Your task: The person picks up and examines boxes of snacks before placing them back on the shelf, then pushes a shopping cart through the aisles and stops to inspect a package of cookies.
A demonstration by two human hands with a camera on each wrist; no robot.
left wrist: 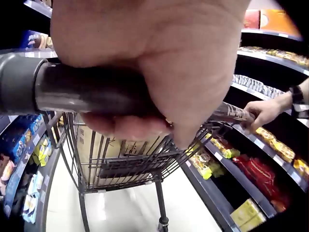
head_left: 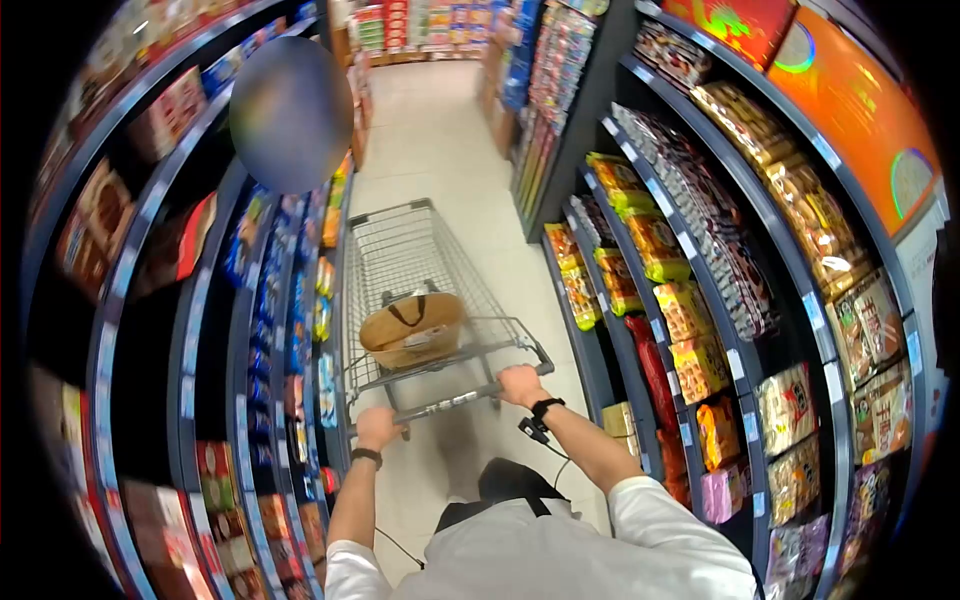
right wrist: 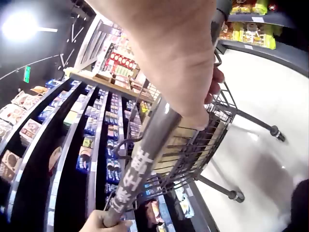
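Note:
A wire shopping cart (head_left: 395, 240) stands in front of me in the aisle, and a tan bag (head_left: 412, 345) with a dark handle sits at its near end. My left hand (head_left: 377, 428) grips the left end of the cart's grey handlebar (head_left: 450, 401). In the left wrist view its fingers (left wrist: 128, 126) curl under the bar. My right hand (head_left: 521, 384) holds the bar's right end, with fingers wrapped around it in the right wrist view. White lettering (right wrist: 135, 174) runs along the bar between the hands.
Shelves of packaged snacks line both sides; the right shelf (head_left: 690, 300) carries yellow and red packets (head_left: 640, 240). On the left, the shelf (head_left: 190, 330) holds boxes and blue packs (head_left: 265, 300). A pale tiled floor (head_left: 420, 130) runs ahead toward more displays (head_left: 425, 28). A blurred round patch covers part of the left shelf.

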